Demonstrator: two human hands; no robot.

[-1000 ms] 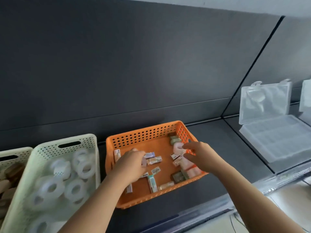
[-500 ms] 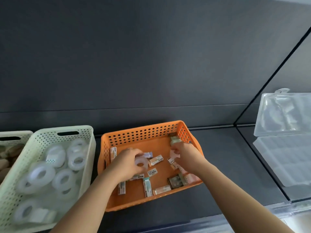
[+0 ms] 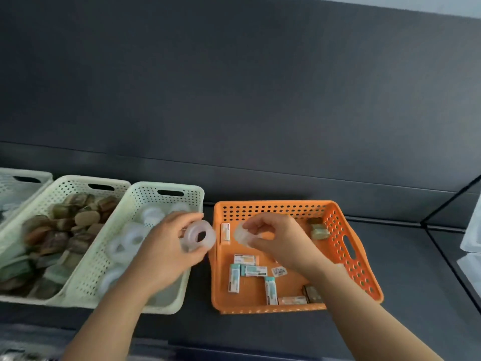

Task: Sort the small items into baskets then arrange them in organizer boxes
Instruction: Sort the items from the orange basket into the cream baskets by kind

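Clear tape ring (image 3: 199,237) sits pinched between the curled fingers and thumb of my left hand (image 3: 164,254), over the gap between the green basket (image 3: 145,194) of white rings and the orange basket (image 3: 260,204). My right hand (image 3: 276,241) curls round a second ring (image 3: 242,234) above the orange basket and its small boxes (image 3: 251,270).

Dark grey wall (image 3: 234,87), dark countertop (image 3: 416,269) — both matte

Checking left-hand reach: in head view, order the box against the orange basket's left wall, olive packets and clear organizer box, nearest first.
1. Small box, orange basket, left wall.
2. Olive packets, far corner.
3. Clear organizer box, right edge.
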